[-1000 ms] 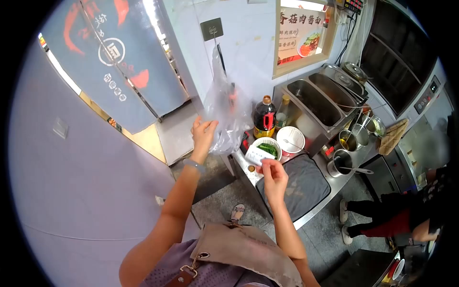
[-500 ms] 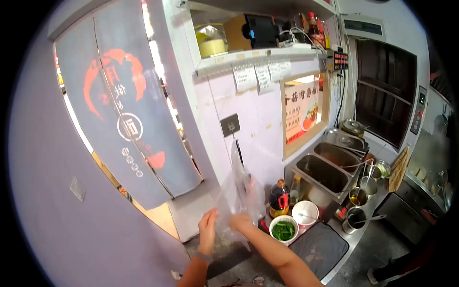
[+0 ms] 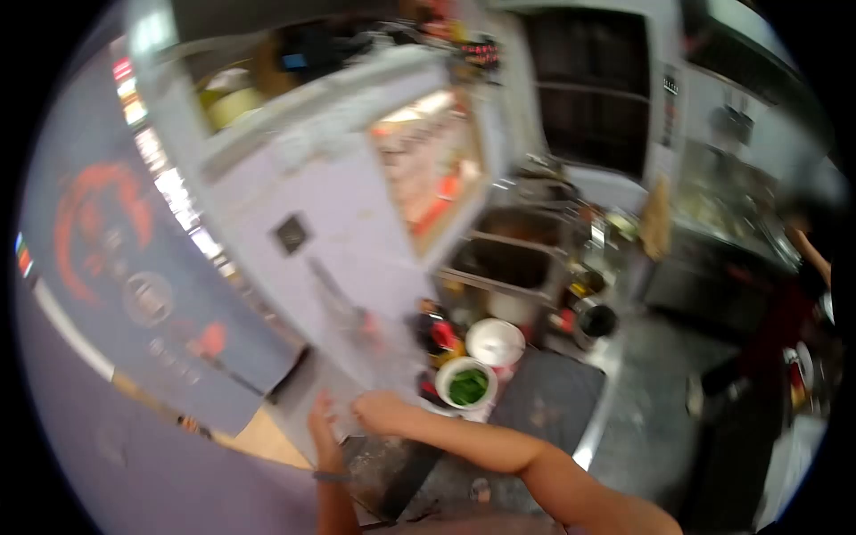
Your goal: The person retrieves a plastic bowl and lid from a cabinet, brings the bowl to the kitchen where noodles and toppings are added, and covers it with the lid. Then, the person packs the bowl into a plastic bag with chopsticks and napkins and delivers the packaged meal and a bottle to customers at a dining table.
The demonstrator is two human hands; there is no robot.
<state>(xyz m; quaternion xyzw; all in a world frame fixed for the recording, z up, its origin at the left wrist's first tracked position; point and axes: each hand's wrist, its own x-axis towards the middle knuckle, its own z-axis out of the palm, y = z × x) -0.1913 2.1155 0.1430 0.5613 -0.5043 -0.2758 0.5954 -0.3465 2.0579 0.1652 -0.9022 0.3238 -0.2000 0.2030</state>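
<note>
My left hand (image 3: 325, 426), with a band on its wrist, is raised with fingers apart, though smeared by motion. Just to its right, my right hand (image 3: 378, 413) is closed at the lower part of a clear plastic bag (image 3: 379, 352). The bag hangs against the wall and is badly blurred, so its edges are hard to make out. Beyond my right hand stand a white bowl of chopped greens (image 3: 468, 387), another white bowl (image 3: 496, 342) and a dark sauce bottle (image 3: 437, 333).
Steel food wells (image 3: 499, 265) line the back of the counter beside a dark mat (image 3: 548, 392). Metal pots (image 3: 594, 319) stand at the right. A printed curtain (image 3: 160, 285) covers the doorway at left. At far right, a co-worker's arm (image 3: 813, 259) shows.
My view has swung right, so the scene has slid left and blurred. My hands remain close together near the bag. A co-worker's arm has come into view at the right.
</note>
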